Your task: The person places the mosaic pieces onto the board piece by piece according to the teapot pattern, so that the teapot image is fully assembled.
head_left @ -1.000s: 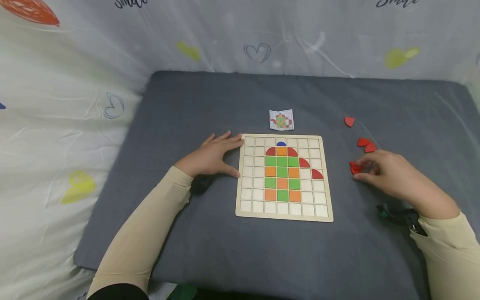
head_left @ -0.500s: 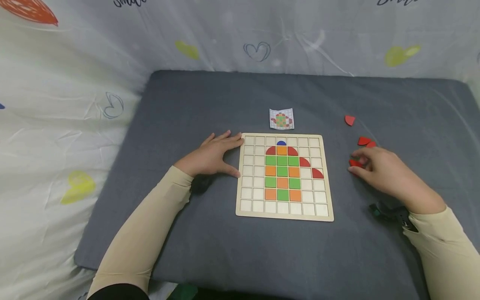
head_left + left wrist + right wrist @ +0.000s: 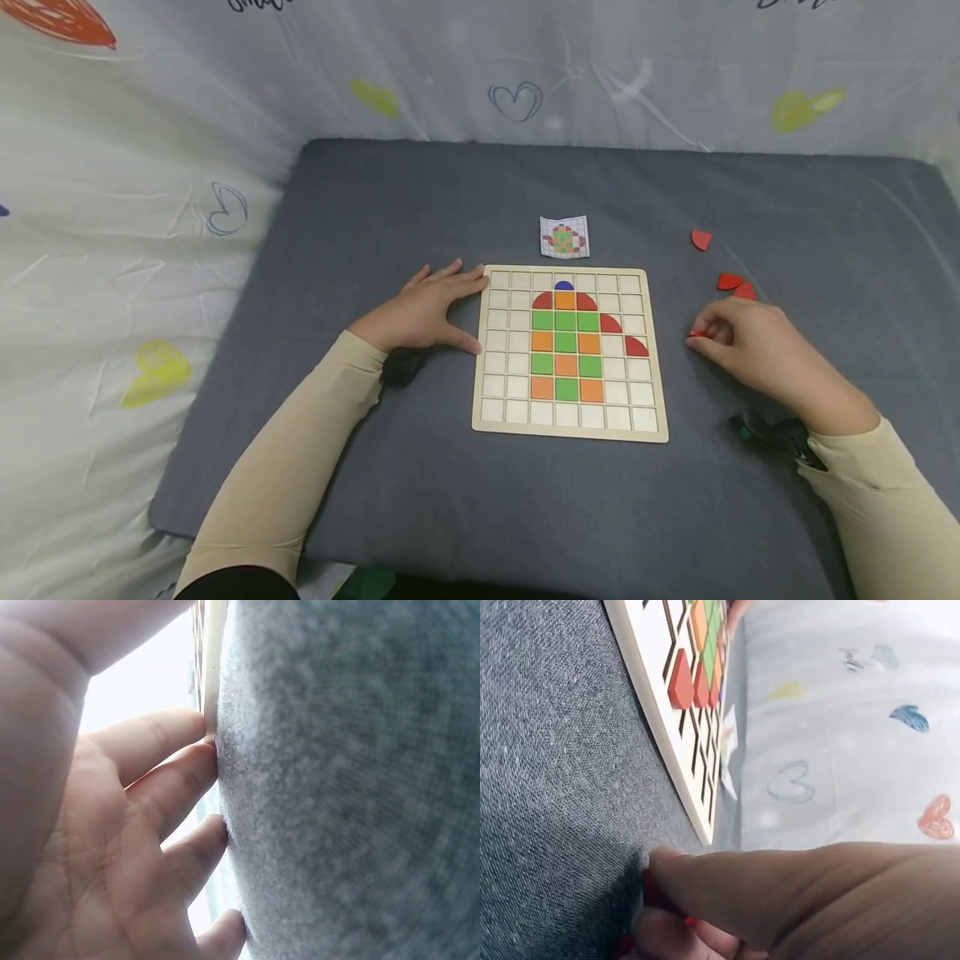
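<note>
A wooden grid board (image 3: 495, 422) lies in the middle of the head view, with green, orange, red and blue pieces set in its cells. At its left edge my left hand (image 3: 429, 310) rests with fingers spread, fingertip and thumb touching the rim. To the right of the board, my right hand (image 3: 757, 354) pinches a red quarter-round piece (image 3: 657, 891) between thumb and finger, low over the cloth. The fingers hide most of that piece. More red shows below the fingertips in the right wrist view, too covered to make out.
Beyond the right hand lie a lone red piece (image 3: 701, 240) and two touching ones, a red piece (image 3: 729, 282) and another (image 3: 746, 291). A small printed card (image 3: 565, 237) lies behind the board. Grey cloth (image 3: 420, 500) covers the table; a patterned curtain (image 3: 450, 75) hangs behind.
My right hand has moved a little left, toward the board, with the red quarter-round piece now pinched in its fingertips. My left hand stays at the board's edge.
</note>
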Action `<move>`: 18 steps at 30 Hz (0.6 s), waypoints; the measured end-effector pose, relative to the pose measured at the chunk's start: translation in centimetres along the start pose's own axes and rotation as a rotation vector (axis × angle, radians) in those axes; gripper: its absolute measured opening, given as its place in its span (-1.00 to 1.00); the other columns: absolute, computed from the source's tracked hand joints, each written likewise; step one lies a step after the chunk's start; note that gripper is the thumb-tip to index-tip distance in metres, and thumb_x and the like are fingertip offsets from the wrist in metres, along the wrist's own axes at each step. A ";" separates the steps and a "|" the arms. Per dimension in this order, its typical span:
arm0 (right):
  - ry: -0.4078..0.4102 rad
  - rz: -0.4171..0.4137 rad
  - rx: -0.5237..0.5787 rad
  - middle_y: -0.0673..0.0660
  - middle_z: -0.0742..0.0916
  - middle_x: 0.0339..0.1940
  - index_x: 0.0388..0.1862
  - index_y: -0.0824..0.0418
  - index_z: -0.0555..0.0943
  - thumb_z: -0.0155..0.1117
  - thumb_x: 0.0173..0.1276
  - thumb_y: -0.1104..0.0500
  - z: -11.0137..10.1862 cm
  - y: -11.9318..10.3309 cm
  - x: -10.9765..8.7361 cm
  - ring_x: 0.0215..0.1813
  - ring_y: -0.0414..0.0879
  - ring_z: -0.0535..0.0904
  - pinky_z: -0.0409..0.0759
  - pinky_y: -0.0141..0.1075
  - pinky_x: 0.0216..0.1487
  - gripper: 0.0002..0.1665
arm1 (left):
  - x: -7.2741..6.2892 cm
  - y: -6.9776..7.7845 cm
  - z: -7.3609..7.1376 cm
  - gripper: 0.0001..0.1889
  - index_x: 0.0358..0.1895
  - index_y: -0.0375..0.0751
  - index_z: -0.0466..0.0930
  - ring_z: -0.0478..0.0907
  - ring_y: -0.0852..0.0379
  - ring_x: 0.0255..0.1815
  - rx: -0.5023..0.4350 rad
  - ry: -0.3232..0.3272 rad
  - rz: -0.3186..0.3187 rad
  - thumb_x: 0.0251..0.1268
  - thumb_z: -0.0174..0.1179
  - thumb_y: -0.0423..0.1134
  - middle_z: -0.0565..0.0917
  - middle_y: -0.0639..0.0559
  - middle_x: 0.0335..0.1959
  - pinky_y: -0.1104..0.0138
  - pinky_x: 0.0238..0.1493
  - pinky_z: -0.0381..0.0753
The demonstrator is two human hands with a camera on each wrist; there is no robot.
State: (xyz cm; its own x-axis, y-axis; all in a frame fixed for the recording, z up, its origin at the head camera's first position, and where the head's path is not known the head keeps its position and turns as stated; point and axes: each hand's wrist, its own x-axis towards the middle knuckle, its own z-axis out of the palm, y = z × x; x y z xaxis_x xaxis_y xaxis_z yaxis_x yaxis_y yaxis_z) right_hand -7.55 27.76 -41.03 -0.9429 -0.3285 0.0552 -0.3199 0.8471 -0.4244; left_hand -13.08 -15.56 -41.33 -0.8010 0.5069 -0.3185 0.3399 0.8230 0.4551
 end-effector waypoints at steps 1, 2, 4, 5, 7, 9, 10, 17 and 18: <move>0.009 -0.006 0.003 -0.11 0.67 -0.51 -0.38 0.12 0.72 0.62 0.22 0.26 0.0 -0.1 0.0 -0.45 -0.33 0.51 0.47 -0.37 -0.39 -0.83 | 0.0 0.0 0.0 0.20 0.71 0.10 0.10 -0.27 0.01 0.78 0.000 0.002 -0.002 0.01 0.61 0.21 -0.01 0.16 0.74 -0.11 0.69 -0.43; 0.018 -0.016 0.003 -0.11 0.67 -0.51 -0.38 0.11 0.73 0.62 0.21 0.27 0.1 -0.2 -0.1 -0.45 -0.35 0.52 0.47 -0.39 -0.39 -0.83 | 0.0 0.1 0.0 0.19 0.71 0.10 0.11 -0.28 0.02 0.78 0.000 0.002 -0.004 0.01 0.61 0.21 -0.01 0.17 0.74 -0.10 0.69 -0.44; 0.032 -0.037 0.008 -0.11 0.70 -0.48 -0.36 0.12 0.76 0.62 0.20 0.29 0.2 -0.5 -0.1 -0.44 -0.36 0.55 0.48 -0.42 -0.40 -0.85 | 0.0 0.1 0.0 0.19 0.71 0.10 0.11 -0.28 0.03 0.78 -0.001 0.003 -0.008 0.01 0.61 0.21 -0.01 0.17 0.74 -0.10 0.69 -0.44; 0.039 -0.049 0.008 -0.10 0.72 -0.46 -0.35 0.12 0.78 0.63 0.19 0.30 0.3 -0.7 -0.2 -0.44 -0.36 0.56 0.49 -0.44 -0.40 -0.85 | 0.0 0.1 0.0 0.19 0.71 0.10 0.11 -0.28 0.03 0.78 0.000 0.003 -0.008 0.01 0.61 0.21 -0.01 0.18 0.74 -0.09 0.69 -0.44; 0.045 -0.074 0.018 -0.09 0.75 -0.41 -0.31 0.14 0.81 0.62 0.18 0.33 0.5 -1.1 -0.3 -0.42 -0.36 0.58 0.49 -0.46 -0.39 -0.85 | 0.0 0.2 0.0 0.19 0.71 0.10 0.11 -0.28 0.02 0.78 0.001 0.001 -0.009 0.01 0.61 0.21 -0.01 0.17 0.74 -0.10 0.69 -0.44; 0.056 -0.106 0.030 -0.08 0.76 -0.37 -0.28 0.14 0.82 0.60 0.17 0.36 0.8 -1.6 -0.4 -0.40 -0.36 0.60 0.51 -0.50 -0.37 -0.81 | 0.0 0.2 0.0 0.19 0.71 0.10 0.11 -0.28 0.02 0.78 0.005 -0.001 -0.009 0.01 0.61 0.22 -0.01 0.17 0.74 -0.11 0.69 -0.43; 0.062 -0.127 0.036 -0.09 0.76 -0.35 -0.27 0.14 0.83 0.60 0.17 0.38 0.9 -1.8 -0.5 -0.39 -0.35 0.59 0.51 -0.51 -0.36 -0.80 | 0.0 0.2 0.0 0.19 0.71 0.10 0.11 -0.27 0.01 0.78 0.008 -0.002 -0.008 0.01 0.60 0.22 -0.01 0.17 0.74 -0.11 0.69 -0.43; 0.102 -0.343 0.093 -0.16 0.75 -0.33 -0.28 0.09 0.84 0.70 -0.01 0.43 1.8 -3.1 -0.8 -0.36 -0.36 0.52 0.47 -0.58 -0.35 -0.65 | 0.1 0.1 -0.1 0.19 0.71 0.10 0.11 -0.27 0.01 0.78 0.011 -0.002 -0.011 0.01 0.60 0.23 -0.01 0.16 0.74 -0.11 0.69 -0.42; 0.098 -0.372 0.105 -0.17 0.74 -0.33 -0.29 0.08 0.84 0.71 -0.03 0.44 1.9 -3.2 -0.9 -0.36 -0.37 0.51 0.46 -0.58 -0.35 -0.64 | 0.1 0.1 0.0 0.19 0.71 0.10 0.11 -0.27 0.01 0.78 0.009 -0.001 -0.010 0.02 0.60 0.23 -0.01 0.16 0.74 -0.11 0.69 -0.43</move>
State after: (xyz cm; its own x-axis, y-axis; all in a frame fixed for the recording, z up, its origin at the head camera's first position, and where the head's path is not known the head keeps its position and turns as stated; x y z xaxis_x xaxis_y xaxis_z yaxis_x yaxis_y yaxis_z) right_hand -5.54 24.50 -41.46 -0.7705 -0.5588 0.3066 -0.6347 0.6288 -0.4491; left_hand -13.13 -15.44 -41.28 -0.8040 0.4986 -0.3241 0.3359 0.8305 0.4443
